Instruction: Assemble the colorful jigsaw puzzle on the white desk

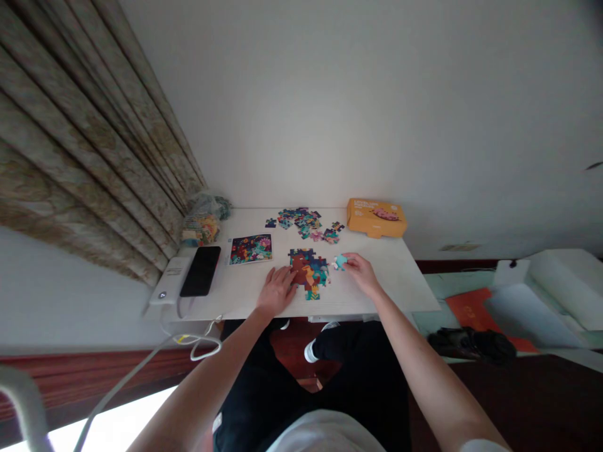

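Observation:
A partly joined jigsaw puzzle (305, 270) with a brown animal figure lies on the white table (254, 295). My left hand (277, 290) rests flat at its left side, fingers spread, the fingertips touching its edge. To the right of the joined part, my right hand (358, 271) pinches a light turquoise puzzle piece (340, 262) between thumb and fingers. Behind the joined part, loose puzzle pieces (306, 221) are heaped near the wall. A colourful picture card (251, 249) lies left of the puzzle.
An orange puzzle box (377, 218) stands at the back right. At the left are a black phone (201, 271), a white power strip or box (168, 280) with cables, and a clear plastic bag (202, 223). A curtain (94, 107) hangs beside the table's left end.

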Motion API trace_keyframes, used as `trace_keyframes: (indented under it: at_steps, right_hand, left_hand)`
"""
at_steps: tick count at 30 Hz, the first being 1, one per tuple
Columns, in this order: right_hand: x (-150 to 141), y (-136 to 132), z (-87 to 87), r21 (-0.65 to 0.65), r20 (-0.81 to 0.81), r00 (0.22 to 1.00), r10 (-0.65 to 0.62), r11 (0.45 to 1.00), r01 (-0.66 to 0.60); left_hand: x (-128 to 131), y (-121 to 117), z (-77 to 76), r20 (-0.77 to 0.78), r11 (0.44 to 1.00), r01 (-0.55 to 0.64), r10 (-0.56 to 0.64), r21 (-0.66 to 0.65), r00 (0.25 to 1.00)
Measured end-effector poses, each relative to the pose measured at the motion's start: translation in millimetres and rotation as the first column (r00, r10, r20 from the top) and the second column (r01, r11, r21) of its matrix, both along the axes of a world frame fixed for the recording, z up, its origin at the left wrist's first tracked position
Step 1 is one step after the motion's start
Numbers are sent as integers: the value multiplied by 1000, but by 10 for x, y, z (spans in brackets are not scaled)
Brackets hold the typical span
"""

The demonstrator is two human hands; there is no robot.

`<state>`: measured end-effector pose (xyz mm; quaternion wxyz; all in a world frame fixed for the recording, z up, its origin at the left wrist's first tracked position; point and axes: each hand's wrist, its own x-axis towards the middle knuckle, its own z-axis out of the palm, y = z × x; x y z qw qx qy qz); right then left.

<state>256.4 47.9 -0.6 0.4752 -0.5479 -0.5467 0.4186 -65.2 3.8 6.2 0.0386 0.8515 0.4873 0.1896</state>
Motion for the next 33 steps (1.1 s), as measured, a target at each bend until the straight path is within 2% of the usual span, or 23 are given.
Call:
trace_keyframes:
  at_steps: [3, 5, 9, 12, 17, 22, 33]
  right_hand:
    - [28, -376, -150, 1, 56, 998, -5, 1000, 5]
    - [-13, -476, -205, 18, 123, 992, 1, 1000, -3]
    - [-105, -447, -211, 53, 320, 947, -24, 999, 8]
    - [-153, -413, -178, 119, 457, 886, -74, 993, 22]
    - [-216, -468, -114, 226, 592, 798, -110, 974, -33]
    - [-253, -501, -64, 240, 673, 730, -116, 968, -68]
    - [-277, -527, -16, 220, 675, 730, -105, 973, -64]
  left_hand:
    - [130, -35, 30, 2, 999, 49, -49, 24, 999]
    - [289, -69, 55, 6, 994, 104, -104, 29, 995]
    - [624, -115, 78, -3, 977, 211, -211, 15, 978]
    - [752, -115, 70, -16, 979, 202, -203, -18, 979]
    - [764, -125, 54, -45, 983, 176, -178, -44, 983]
    - [771, -143, 54, -75, 985, 169, -172, -47, 982]
    - [799, -147, 55, -68, 987, 154, -157, -53, 985]
